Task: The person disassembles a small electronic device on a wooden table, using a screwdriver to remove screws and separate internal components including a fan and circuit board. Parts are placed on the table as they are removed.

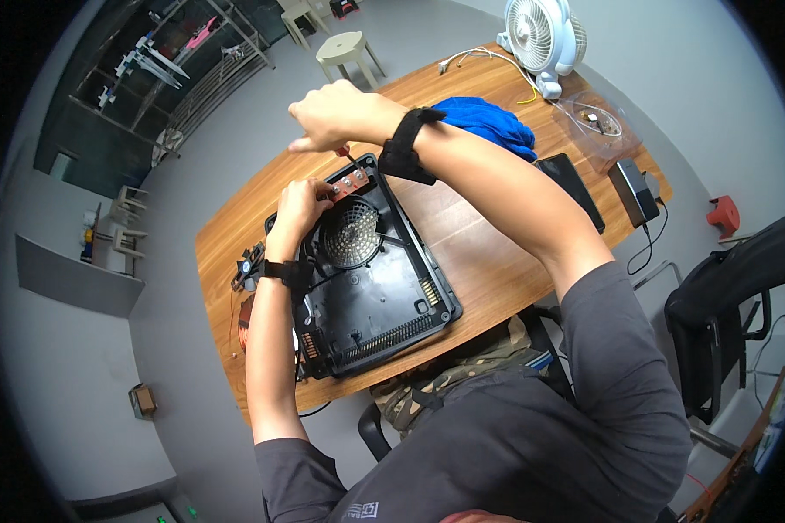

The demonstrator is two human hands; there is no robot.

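A black plastic appliance housing (pixel 331 305) lies on the table with its inner side up, and a round perforated grille (pixel 351 234) shows in its floor. At its far end sits a small reddish-brown terminal strip (pixel 351 182) with several metal screws. My right hand (pixel 342 118) is closed round a red-handled screwdriver (pixel 344 152), whose shaft slants down to the strip's right part. Beside the strip's left end, my left hand (pixel 297 207) has its fingertips pinched together against it; their exact hold is partly hidden.
The wooden table (pixel 462 261) carries a blue cloth (pixel 484 124), a white fan (pixel 541 39), a clear plastic box (pixel 595 131), a flat black device (pixel 571 187) and a black-and-grey box with a cable (pixel 634 192). Dark parts (pixel 249 266) lie left of the housing. A black chair (pixel 728 305) stands at right.
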